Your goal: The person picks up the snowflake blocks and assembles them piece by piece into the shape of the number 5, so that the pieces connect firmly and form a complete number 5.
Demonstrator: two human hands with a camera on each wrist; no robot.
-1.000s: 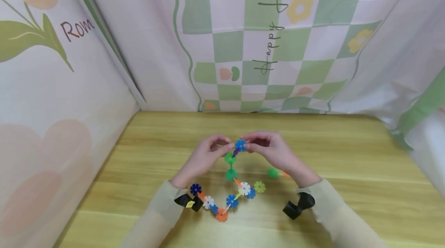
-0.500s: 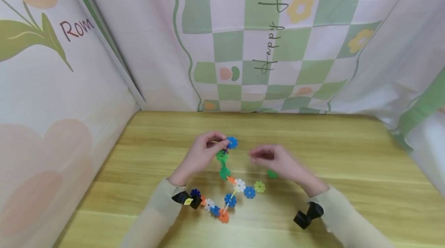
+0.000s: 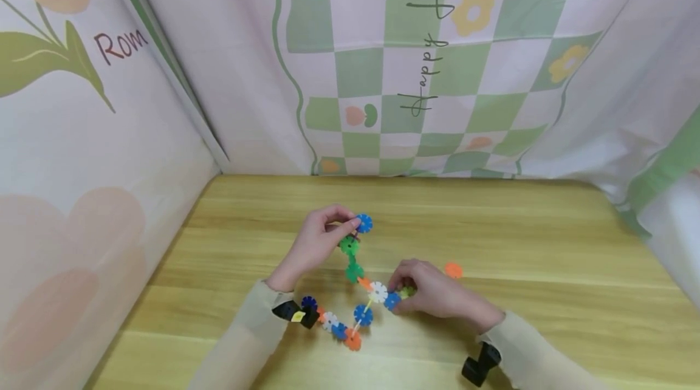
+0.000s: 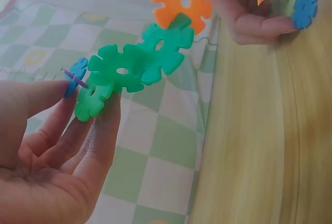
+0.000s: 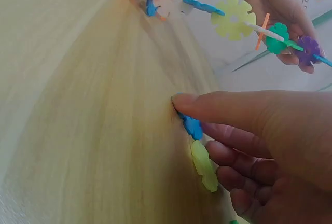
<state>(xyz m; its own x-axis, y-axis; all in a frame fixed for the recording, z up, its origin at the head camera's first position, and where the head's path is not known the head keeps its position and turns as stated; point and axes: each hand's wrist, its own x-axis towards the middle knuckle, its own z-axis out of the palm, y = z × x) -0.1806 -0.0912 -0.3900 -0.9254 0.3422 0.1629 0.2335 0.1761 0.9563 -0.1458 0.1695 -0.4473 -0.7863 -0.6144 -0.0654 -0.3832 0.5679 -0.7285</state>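
Note:
A chain of interlocked plastic snowflake discs [image 3: 353,271] in several colours hangs from my left hand [image 3: 317,244] and curves down toward the front of the table. My left thumb and fingers pinch it near its far end, beside a blue disc [image 4: 79,71], a purple disc and a green disc [image 4: 122,69]. My right hand [image 3: 432,290] is low at the table, to the right of the chain. Its thumb and fingers pinch a loose blue snowflake disc [image 5: 192,126]. A yellow-green disc [image 5: 204,166] lies right by those fingers, partly covered in the head view.
An orange disc [image 3: 452,270] lies on the wooden table [image 3: 547,256] beyond my right hand. A sliver of green [image 5: 233,222] shows at the bottom of the right wrist view. Printed curtains [image 3: 415,74] stand behind the table and at its left.
My right hand has let go of the blue disc at the chain's end and moved down to the loose blue disc. My left hand has shifted slightly left with the chain.

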